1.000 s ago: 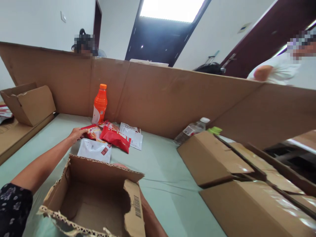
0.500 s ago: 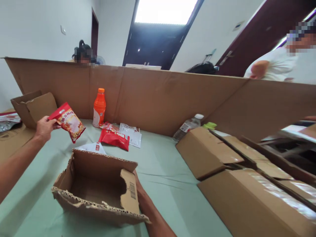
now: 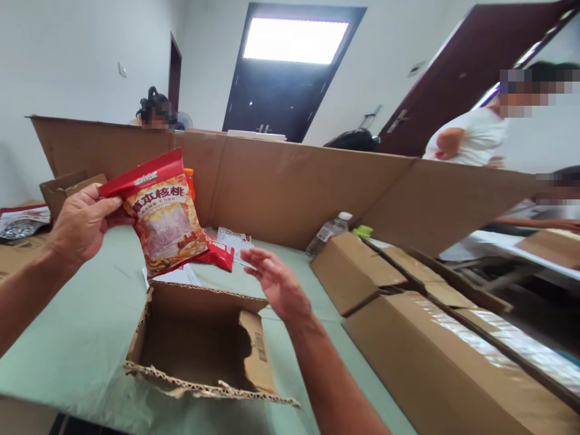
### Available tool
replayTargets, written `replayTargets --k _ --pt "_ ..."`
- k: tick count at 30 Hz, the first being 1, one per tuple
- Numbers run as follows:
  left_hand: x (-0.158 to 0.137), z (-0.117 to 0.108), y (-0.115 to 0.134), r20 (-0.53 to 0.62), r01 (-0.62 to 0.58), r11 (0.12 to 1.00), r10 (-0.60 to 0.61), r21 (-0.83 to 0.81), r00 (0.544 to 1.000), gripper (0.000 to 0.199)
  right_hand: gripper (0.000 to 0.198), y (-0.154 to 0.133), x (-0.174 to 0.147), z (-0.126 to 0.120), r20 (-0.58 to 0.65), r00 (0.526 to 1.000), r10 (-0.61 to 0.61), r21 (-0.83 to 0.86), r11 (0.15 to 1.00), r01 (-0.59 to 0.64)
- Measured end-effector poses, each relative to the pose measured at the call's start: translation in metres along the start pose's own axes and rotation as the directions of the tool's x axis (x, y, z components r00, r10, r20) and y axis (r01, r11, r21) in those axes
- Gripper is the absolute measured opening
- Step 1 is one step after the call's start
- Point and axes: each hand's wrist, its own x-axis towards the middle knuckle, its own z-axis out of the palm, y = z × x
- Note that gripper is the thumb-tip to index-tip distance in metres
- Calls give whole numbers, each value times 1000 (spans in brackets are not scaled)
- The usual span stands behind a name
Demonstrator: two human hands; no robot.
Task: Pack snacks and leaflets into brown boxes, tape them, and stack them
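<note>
Currently, left hand (image 3: 84,226): pinching the upper left corner of a red snack packet (image 3: 165,217) between thumb and fingers.
Right hand (image 3: 278,284): raised, fingers loosely parted and slightly curled, just beside the far right corner of the cardboard box (image 3: 194,311).
Between the hands: a wide gap; they stand apart, with the snack packet nearer the left one.
Snack packet: held up tilted, printed face toward the camera, its lower end over the box's far edge.
Cardboard box: below and between the hands, open-topped, torn along its near rim, on the green-covered table (image 3: 58,320).
Beyond the hands: a second red packet (image 3: 222,257), partly hidden, and white pouches (image 3: 238,240).
Right of the right hand: larger cartons (image 3: 369,263), a clear bottle (image 3: 333,232) leaning behind them.
</note>
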Motion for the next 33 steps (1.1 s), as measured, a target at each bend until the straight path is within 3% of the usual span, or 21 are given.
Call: replayTargets --k 6,11,14,17,20,24,26,28,30,31,33 --pt "-4 29 16 36 -153 988 154 -22 987 9 54 -81 -9 19 138 978 -156 -37 986 162" --pt "-9 40 27 77 -207 978 208 -27 975 11 75 -106 -6 46 241 953 -184 -97 972 212" --pt "-24 50 33 164 -201 976 213 -88 963 13 84 -117 -6 58 329 921 -210 -47 970 238" --pt "-42 60 32 278 -129 980 167 -149 946 12 73 -123 -16 65 395 896 -202 14 977 214" --pt "-60 56 21 308 -137 984 167 -117 936 10 46 -118 -32 61 360 917 -174 -13 981 192" --pt "-89 24 -2 220 -277 958 255 75 942 21 45 -96 -50 47 182 971 -156 9 987 157" --pt "-109 6 -12 394 -336 902 214 271 894 23 47 -84 -56 45 177 977 -114 30 993 111" --pt "-128 -4 -19 648 -515 750 154 415 746 24 45 -74 -60 49 261 964 -60 7 998 60" --pt "-143 -6 -24 803 -697 581 118 421 584 21 43 -70 -63 56 367 930 -15 -76 996 46" --pt "-147 -4 -26 832 -750 519 125 410 541 16 40 -70 -65 59 411 911 2 -149 987 65" --pt "-151 0 -30 851 -793 449 122 412 511 15 30 -74 -67 63 477 878 43 -347 927 144"
